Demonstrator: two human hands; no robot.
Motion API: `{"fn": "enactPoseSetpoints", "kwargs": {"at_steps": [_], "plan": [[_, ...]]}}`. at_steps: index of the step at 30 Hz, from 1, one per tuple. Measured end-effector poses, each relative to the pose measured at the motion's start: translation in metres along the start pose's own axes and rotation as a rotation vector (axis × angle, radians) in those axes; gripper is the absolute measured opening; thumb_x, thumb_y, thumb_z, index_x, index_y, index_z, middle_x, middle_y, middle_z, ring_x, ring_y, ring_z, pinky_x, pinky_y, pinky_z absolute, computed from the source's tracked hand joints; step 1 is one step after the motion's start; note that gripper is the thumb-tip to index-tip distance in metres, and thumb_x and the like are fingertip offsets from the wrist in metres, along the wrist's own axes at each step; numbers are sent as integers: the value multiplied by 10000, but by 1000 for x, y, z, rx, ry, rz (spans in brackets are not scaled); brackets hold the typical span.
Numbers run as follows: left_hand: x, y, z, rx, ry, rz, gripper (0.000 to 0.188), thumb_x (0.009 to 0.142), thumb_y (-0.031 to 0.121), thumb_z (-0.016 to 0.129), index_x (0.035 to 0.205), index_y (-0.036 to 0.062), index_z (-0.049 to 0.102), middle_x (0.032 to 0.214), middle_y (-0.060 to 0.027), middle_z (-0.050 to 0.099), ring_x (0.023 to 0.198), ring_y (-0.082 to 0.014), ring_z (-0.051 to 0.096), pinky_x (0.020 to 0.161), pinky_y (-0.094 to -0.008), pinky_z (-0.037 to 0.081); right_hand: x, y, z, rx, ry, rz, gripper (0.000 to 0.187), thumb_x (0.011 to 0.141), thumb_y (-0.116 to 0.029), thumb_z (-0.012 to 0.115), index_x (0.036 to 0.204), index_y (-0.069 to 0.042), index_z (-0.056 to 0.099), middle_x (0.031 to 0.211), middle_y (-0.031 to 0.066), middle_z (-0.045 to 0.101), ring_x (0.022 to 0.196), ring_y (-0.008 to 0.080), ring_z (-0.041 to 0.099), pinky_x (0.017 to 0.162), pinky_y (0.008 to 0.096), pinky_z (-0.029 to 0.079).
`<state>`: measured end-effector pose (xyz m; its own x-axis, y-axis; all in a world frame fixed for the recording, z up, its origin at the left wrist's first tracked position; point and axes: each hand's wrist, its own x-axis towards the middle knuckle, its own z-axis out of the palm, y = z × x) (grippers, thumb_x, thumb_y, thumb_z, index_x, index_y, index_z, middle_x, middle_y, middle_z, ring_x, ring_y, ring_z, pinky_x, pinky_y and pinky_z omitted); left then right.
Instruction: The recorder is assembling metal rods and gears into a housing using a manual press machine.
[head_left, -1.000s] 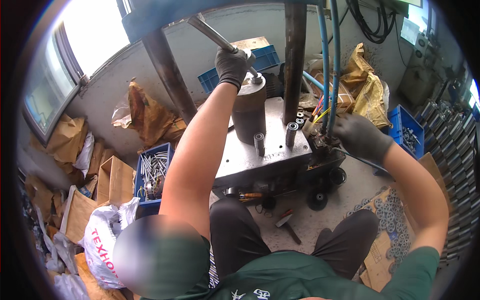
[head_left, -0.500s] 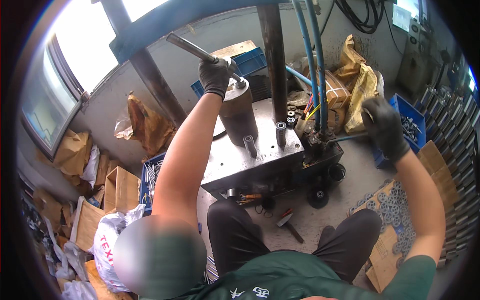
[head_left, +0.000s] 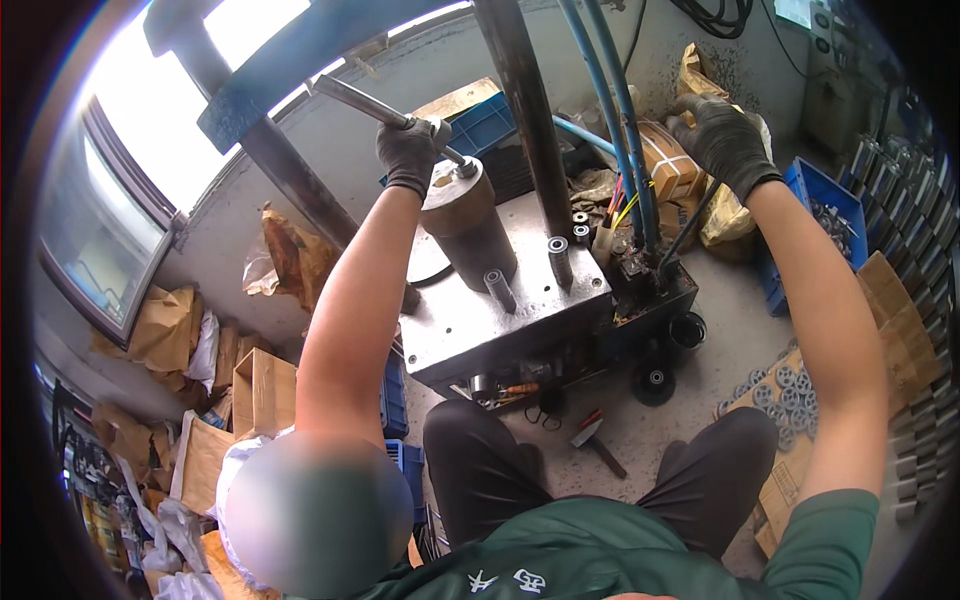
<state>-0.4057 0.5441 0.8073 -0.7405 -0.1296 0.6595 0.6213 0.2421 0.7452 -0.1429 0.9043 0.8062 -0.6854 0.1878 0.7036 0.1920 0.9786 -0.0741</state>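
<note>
My left hand (head_left: pixel 406 157), in a dark glove, is wrapped round a long metal rod (head_left: pixel 362 101) just below its upper part. A metal ring (head_left: pixel 440 131) sits on the rod beside my fingers. The rod slants down to the top of a thick steel cylinder (head_left: pixel 463 220), which stands on the metal press table (head_left: pixel 450 330). At the right, my gloved right hand (head_left: pixel 724 145) is closed at the upper end of a thin lever (head_left: pixel 690 233); its fingertips are partly hidden. Two small ribbed sleeves (head_left: pixel 499 290) stand upright on the table near the cylinder.
Steel posts and blue hoses (head_left: pixel 608 110) rise behind the table. A hammer (head_left: pixel 600 446) lies on the floor between my knees. Blue bins (head_left: pixel 806 235), a cardboard sheet with metal rings (head_left: pixel 780 405), and stacked metal parts are at right; cartons and bags (head_left: pixel 165 325) at left.
My right hand has moved up and leftward, and the lever now tilts steeply upward instead of lying nearly level. My left hand keeps its grip on the rod. The whole view has shifted slightly.
</note>
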Motion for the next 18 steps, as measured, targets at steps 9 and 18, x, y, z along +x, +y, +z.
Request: {"fn": "enactPoseSetpoints", "kwargs": {"at_steps": [9,18], "plan": [[17,5,11,88,-197,53,270,789,143,816,955,37,633,754,-121,698,694,-261,719,674,-405,595,-2,-2,-1,-13,-23,26,266,929,-290,626,983,-67,760,959,188,756,960,336,728,903,429,559],[27,21,26,693,-391,326,360,802,294,870,978,27,706,843,-93,738,785,-262,744,781,-356,601,-22,1,-16,17,-78,23,474,945,-517,687,1152,-96,751,892,140,759,894,325,735,865,437,564]]}}
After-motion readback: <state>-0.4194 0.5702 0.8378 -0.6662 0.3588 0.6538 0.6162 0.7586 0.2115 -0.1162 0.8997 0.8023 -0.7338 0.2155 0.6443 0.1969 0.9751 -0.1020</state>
